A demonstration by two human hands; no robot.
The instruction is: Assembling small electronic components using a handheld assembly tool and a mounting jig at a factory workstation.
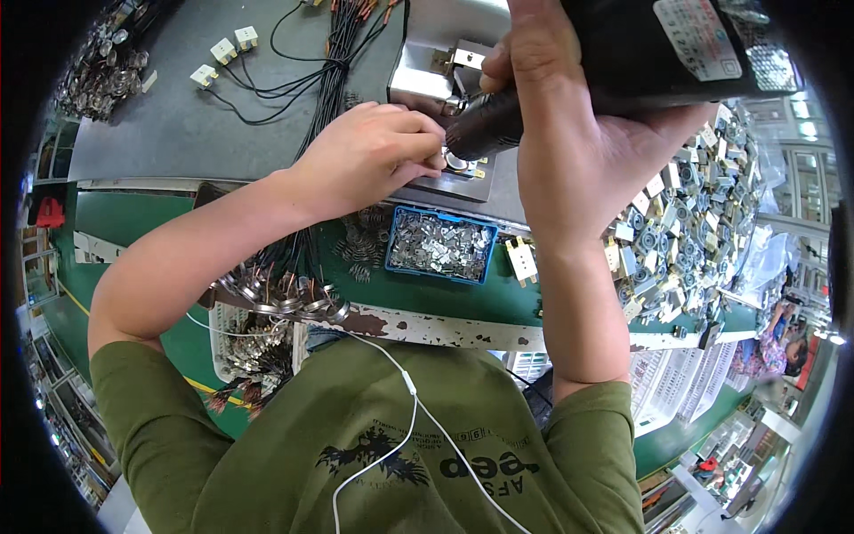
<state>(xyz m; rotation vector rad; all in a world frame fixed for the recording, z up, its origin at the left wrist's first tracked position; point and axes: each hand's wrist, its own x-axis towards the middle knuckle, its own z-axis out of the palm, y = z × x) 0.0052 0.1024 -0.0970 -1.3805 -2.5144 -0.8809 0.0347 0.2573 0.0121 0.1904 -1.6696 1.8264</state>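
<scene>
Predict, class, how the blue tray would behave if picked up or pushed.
The tray is probably heavy for its size, being packed with small metal pieces. Those pieces lie loose and the top is open, so tilting would likely spill some. Its low, rectangular shape suggests it would slide rather than roll.

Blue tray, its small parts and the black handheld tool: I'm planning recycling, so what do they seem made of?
Blue tray: probably plastic, smooth, with an evenly coloured rim.
Small parts: apparently metal, shiny, giving bright silvery glints.
Black handheld tool: housing likely plastic, dark with a soft sheen; its inside is hidden.
</scene>
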